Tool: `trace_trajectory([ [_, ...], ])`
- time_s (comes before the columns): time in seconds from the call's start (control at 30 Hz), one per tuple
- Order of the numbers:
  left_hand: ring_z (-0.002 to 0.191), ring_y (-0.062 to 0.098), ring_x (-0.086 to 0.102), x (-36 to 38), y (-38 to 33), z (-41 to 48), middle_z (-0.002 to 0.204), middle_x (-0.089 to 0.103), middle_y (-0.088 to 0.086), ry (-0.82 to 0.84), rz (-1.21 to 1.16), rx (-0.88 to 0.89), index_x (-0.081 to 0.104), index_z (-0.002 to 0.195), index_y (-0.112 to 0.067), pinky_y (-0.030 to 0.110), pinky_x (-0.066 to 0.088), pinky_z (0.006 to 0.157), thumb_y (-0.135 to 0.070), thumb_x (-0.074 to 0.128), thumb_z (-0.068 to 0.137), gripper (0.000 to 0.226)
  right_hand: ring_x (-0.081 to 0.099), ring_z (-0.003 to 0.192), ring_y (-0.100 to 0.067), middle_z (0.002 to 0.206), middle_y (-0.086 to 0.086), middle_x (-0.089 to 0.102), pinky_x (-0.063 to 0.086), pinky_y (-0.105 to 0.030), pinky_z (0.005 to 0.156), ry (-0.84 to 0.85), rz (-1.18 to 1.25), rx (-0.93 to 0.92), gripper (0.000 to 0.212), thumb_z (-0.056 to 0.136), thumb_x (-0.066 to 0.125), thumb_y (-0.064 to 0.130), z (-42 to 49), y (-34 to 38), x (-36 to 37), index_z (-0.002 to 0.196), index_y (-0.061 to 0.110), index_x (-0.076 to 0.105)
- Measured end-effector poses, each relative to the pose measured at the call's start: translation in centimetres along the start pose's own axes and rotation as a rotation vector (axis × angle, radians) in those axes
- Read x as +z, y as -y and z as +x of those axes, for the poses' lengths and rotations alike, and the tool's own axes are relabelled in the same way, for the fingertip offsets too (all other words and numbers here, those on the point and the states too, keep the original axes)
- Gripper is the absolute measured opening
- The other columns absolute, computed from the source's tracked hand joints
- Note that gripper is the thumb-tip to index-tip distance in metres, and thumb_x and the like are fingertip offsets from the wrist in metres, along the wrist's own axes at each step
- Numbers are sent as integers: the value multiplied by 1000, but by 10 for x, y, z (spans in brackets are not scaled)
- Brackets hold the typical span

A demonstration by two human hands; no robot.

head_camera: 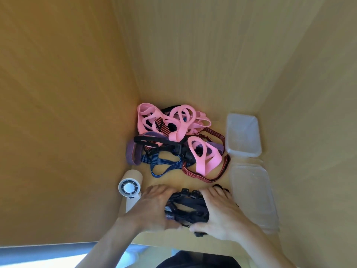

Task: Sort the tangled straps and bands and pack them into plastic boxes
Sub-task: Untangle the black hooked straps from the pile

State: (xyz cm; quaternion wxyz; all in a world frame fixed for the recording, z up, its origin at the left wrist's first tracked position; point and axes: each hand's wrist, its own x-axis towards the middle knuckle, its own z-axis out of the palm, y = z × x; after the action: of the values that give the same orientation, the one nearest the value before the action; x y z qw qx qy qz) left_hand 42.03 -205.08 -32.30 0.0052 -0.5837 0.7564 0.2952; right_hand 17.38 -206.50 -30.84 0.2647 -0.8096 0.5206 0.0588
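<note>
Wooden table [179, 181] bears tangled straps [173, 140]; boxes [243, 135]; fan [128, 188].

Wooden desk [193, 55], wooden side panels [58, 93]
</note>
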Motion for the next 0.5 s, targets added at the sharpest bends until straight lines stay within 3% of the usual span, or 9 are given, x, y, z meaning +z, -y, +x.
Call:
trace_trajectory([
  [0.1, 140, 11, 19, 6, 1, -3, 147, 30, -14, -1, 120, 28, 30, 150, -37, 28, 11, 117, -73, 70, 66, 100, 32, 133, -21, 138, 6, 36, 18, -43, 121, 65, -118, 7, 117, 58, 64, 84, -3, 3, 5, 149, 23, 25],
  [0.27, 139, 14, 29, 10, 1, -8, 143, 36, -10, -106, 179, 53, 37, 147, -31, 23, 13, 116, -60, 61, 87, 71, 41, 126, -24, 133, 2, 40, 32, -42, 110, 36, -156, 56, 88, 82, 55, 70, -6, 16, 10, 148, 20, 27],
  [0.5, 144, 4, 15, -10, -6, -10, 151, 23, -17, -66, 51, 13, 26, 150, -36, 21, 21, 113, -60, 76, 71, 97, 38, 127, -21, 133, 4, 38, 37, -37, 106, -12, -63, 49, 74, 85, 49, 70, -1, 25, -20, 140, 22, 37],
])
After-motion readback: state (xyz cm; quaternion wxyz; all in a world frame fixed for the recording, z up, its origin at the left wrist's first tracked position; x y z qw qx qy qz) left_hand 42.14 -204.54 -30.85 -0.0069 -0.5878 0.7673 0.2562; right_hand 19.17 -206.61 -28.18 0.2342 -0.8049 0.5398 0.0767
